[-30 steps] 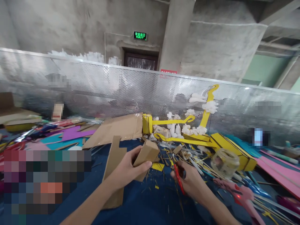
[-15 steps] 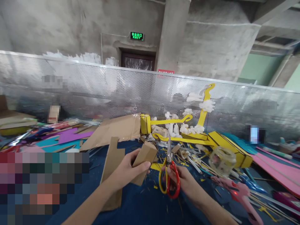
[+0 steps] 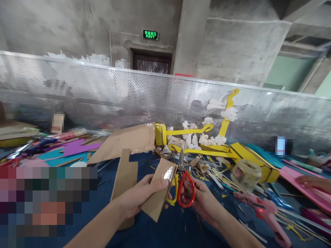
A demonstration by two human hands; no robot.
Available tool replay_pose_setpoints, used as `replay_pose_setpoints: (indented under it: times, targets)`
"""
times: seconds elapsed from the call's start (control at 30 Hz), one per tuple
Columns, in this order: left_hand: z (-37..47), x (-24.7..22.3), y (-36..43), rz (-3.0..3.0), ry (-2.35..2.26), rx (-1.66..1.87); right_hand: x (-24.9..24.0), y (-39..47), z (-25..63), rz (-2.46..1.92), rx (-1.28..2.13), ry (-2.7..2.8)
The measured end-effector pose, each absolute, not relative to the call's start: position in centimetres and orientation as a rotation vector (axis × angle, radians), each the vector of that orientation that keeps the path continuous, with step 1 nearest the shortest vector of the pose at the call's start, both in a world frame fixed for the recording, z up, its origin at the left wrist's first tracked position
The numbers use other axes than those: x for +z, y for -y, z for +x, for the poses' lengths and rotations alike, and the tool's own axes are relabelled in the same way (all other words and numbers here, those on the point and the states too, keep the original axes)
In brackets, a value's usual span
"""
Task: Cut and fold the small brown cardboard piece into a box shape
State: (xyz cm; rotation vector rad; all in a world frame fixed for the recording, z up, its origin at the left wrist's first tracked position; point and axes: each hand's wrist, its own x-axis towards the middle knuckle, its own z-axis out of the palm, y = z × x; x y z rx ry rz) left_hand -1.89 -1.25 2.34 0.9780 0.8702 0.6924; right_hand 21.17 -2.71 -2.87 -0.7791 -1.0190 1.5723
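The left hand (image 3: pixel 137 198) is closed around a flat brown cardboard piece (image 3: pixel 159 188), thumb across its face; a strip of glossy clear tape shines along the piece's upper end. Just beside it, the right hand (image 3: pixel 204 203) grips a pair of scissors (image 3: pixel 182 184) by the looped plastic handles, one red and one yellow, with the short metal blades pointing up and away, close together. Both are held low over the desk (image 3: pixel 165 227), which is covered in dark blue cloth littered with thin sticks and yellow paper scraps. Behind lie a larger creased cardboard sheet (image 3: pixel 129 140), a yellow paper model (image 3: pixel 227 148) tufted with white cotton, and a clear ribbed jar (image 3: pixel 245 175).
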Motion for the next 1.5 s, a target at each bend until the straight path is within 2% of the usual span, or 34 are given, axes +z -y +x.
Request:
replay_pose_setpoints:
  times: [0.2, 0.5, 0.67, 0.87, 1.0, 1.23, 1.5]
  targets:
    - [-1.6, 2.9, 1.2, 0.953, -0.873, 0.817, -1.5, 3.3, 20.9, -0.733, 1.744, 0.805]
    - [-2.3, 3.8, 0.8, 1.073, -0.906, 0.8, -1.0, 2.7, 21.6, -0.864, 1.513, 1.009]
    - [-2.3, 3.2, 0.1, 1.08, -1.03, 0.747, -2.1, 1.8, 23.7, -1.097, 1.242, 1.249]
    - [-1.7, 3.5, 0.3, 1.163, -1.016, 0.977, -3.4, -0.1, 26.4, -1.379, 0.643, 1.525]
    - [-1.0, 3.3, 0.7, 1.234, -0.942, 1.017, -2.4, 0.9, 26.2, -1.422, 0.372, 1.607]
    - [0.1, 1.9, 1.0, 1.461, -0.935, 1.092, 1.4, 5.1, 18.6, -1.197, 0.129, 2.114]
    - [0.6, 0.5, 1.0, 1.407, -0.884, 1.086, 0.3, 3.9, 17.3, -1.16, 0.14, 2.15]
